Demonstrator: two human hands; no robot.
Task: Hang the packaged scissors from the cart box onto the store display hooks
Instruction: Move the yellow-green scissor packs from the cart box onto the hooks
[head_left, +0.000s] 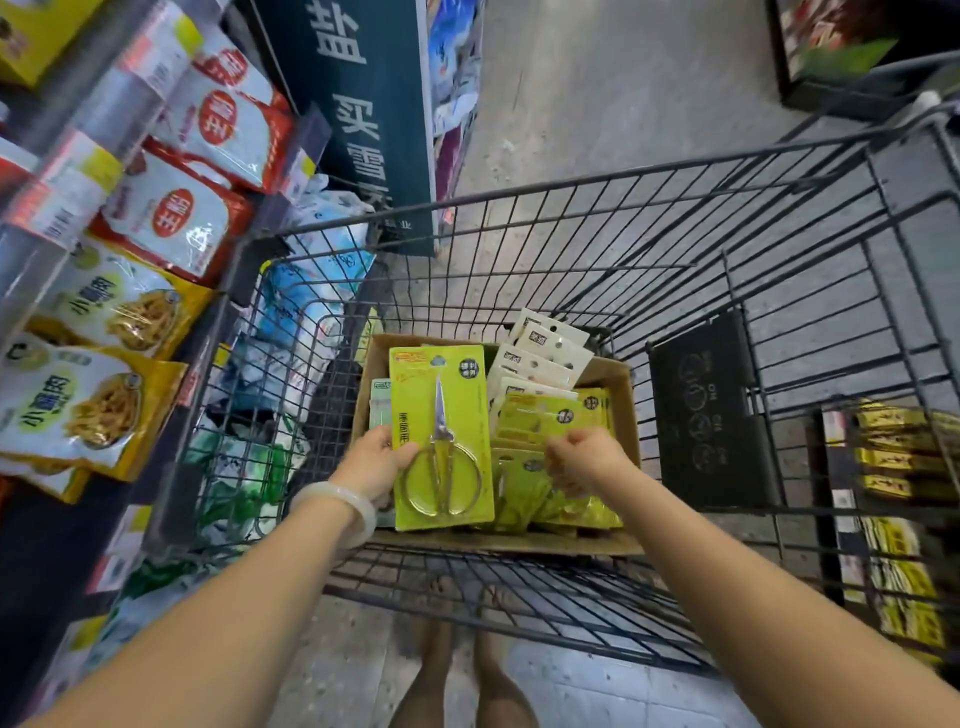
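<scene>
A cardboard box (618, 387) sits inside the wire cart (571, 218). My left hand (376, 460) grips the left edge of a green card with packaged scissors (441, 431), held above the box with its blades pointing away from me. My right hand (584, 457) reaches into the box and its curled fingers pinch the top of another green scissors pack (540, 415). More green packs (561, 512) lie stacked beneath it. White carded packs (540, 358) stand at the box's far side. No display hooks are in view.
Store shelves on the left hold bagged food (119, 306) and price strips. A dark green sign panel (363, 114) stands beyond the cart. The cart's black child-seat flap (711, 410) is at right. Yellow boxed goods (898, 457) fill a low shelf on the right. Grey floor lies ahead.
</scene>
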